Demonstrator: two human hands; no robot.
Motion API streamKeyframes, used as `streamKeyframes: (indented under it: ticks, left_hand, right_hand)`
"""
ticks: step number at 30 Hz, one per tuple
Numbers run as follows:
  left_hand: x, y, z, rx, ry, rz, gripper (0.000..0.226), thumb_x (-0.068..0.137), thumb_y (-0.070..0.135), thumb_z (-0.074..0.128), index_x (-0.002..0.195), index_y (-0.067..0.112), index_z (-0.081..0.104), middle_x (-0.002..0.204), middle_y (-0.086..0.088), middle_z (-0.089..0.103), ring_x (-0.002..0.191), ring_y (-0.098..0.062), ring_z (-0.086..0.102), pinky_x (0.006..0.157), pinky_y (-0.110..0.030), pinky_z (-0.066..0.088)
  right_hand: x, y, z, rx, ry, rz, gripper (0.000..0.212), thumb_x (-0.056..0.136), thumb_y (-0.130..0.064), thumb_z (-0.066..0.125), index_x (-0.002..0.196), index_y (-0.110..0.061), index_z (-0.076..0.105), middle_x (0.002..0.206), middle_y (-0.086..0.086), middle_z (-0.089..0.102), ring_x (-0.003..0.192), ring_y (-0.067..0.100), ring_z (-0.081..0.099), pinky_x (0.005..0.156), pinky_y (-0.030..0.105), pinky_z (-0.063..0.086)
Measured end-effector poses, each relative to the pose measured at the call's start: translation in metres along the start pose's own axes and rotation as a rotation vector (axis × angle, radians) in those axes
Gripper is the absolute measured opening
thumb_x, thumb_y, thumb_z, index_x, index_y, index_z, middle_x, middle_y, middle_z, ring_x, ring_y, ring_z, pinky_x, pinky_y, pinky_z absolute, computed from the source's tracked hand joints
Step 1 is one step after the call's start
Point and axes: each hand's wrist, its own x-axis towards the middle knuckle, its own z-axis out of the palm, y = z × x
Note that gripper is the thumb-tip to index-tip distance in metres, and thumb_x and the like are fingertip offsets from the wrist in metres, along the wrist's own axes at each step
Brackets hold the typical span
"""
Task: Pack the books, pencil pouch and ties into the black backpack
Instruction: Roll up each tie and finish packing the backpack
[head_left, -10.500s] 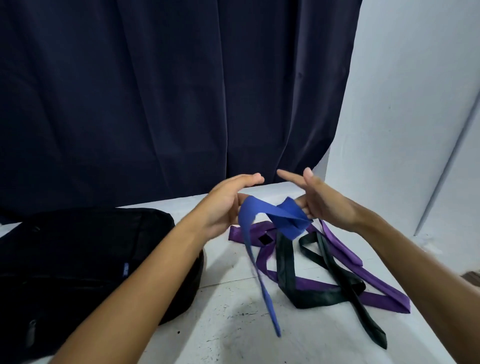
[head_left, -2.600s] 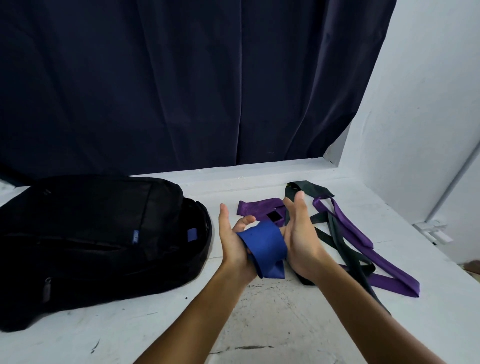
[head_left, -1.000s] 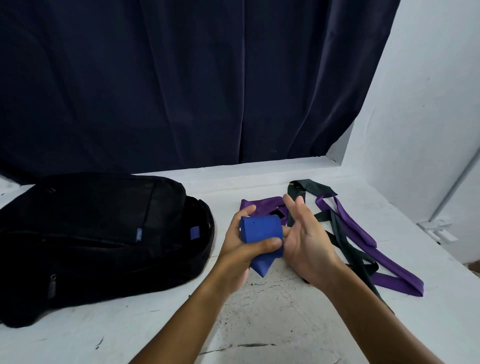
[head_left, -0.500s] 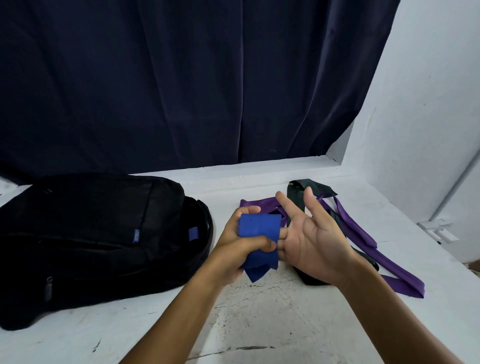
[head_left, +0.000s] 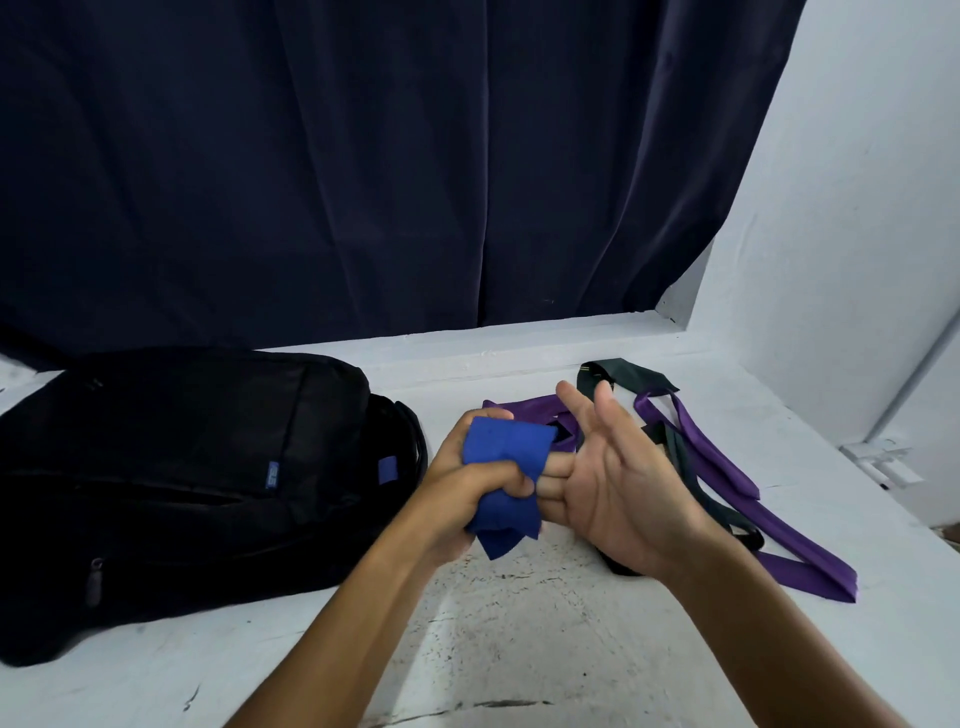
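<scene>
**Blue tie bundled, ready for the backpack**

Head view: the left hand (head_left: 470, 493) is clamping its grip round the blue tie (head_left: 503, 486), now a tight roll rather than the loose fold of a moment ago. The right hand (head_left: 618, 499) is opening away from it, fingers straight, its grip apart and holding nothing. That suggests the roll is finished and can go into the black backpack (head_left: 182, 483) lying just to the left. The purple tie (head_left: 727, 475) and black tie (head_left: 631, 375) are lying tangled on the white surface (head_left: 519, 649), unpacked. A dark curtain (head_left: 363, 156) is hanging behind, a pale wall (head_left: 857, 208) standing at the right.
</scene>
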Motion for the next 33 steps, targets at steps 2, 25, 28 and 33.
streamKeyframes:
  ticks: [2, 25, 28, 33]
  left_hand:
    - [0.003, -0.002, 0.004, -0.046, 0.054, 0.012, 0.069, 0.045, 0.003, 0.066, 0.113, 0.006, 0.053, 0.093, -0.021, 0.060, 0.079, -0.035, 0.057, 0.067, -0.040, 0.046]
    - [0.002, -0.006, 0.002, 0.002, -0.047, 0.029, 0.074, 0.059, -0.002, 0.071, 0.125, 0.027, 0.056, 0.094, 0.002, 0.068, 0.081, -0.015, 0.064, 0.070, -0.033, 0.054]
    - [0.001, -0.005, 0.001, 0.003, -0.059, 0.015, 0.075, 0.056, 0.003, 0.077, 0.125, 0.028, 0.057, 0.096, 0.002, 0.069, 0.084, -0.016, 0.065, 0.073, -0.035, 0.055]
    - [0.000, -0.011, 0.007, -0.046, -0.032, -0.017, 0.076, 0.059, 0.009, 0.081, 0.128, 0.025, 0.055, 0.112, -0.007, 0.069, 0.097, -0.023, 0.068, 0.079, -0.037, 0.057]
  right_hand:
    - [-0.001, 0.000, 0.007, -0.052, 0.042, -0.057, 0.073, 0.085, -0.061, 0.018, 0.086, -0.021, 0.079, 0.102, 0.014, 0.074, 0.107, 0.036, 0.066, 0.103, 0.048, 0.045]
    - [-0.004, -0.006, -0.001, -0.050, 0.127, 0.040, 0.068, 0.090, -0.043, 0.039, 0.152, -0.031, 0.015, 0.114, 0.025, 0.068, 0.107, 0.035, 0.068, 0.087, 0.037, 0.055]
    - [-0.005, -0.003, 0.002, -0.070, 0.092, 0.010, 0.072, 0.089, -0.048, 0.040, 0.152, -0.039, 0.007, 0.115, 0.024, 0.068, 0.109, 0.035, 0.066, 0.094, 0.040, 0.053]
    - [-0.006, 0.001, 0.003, -0.120, 0.098, -0.040, 0.070, 0.091, -0.063, 0.034, 0.148, -0.051, -0.004, 0.114, 0.020, 0.070, 0.104, 0.034, 0.069, 0.083, 0.035, 0.057]
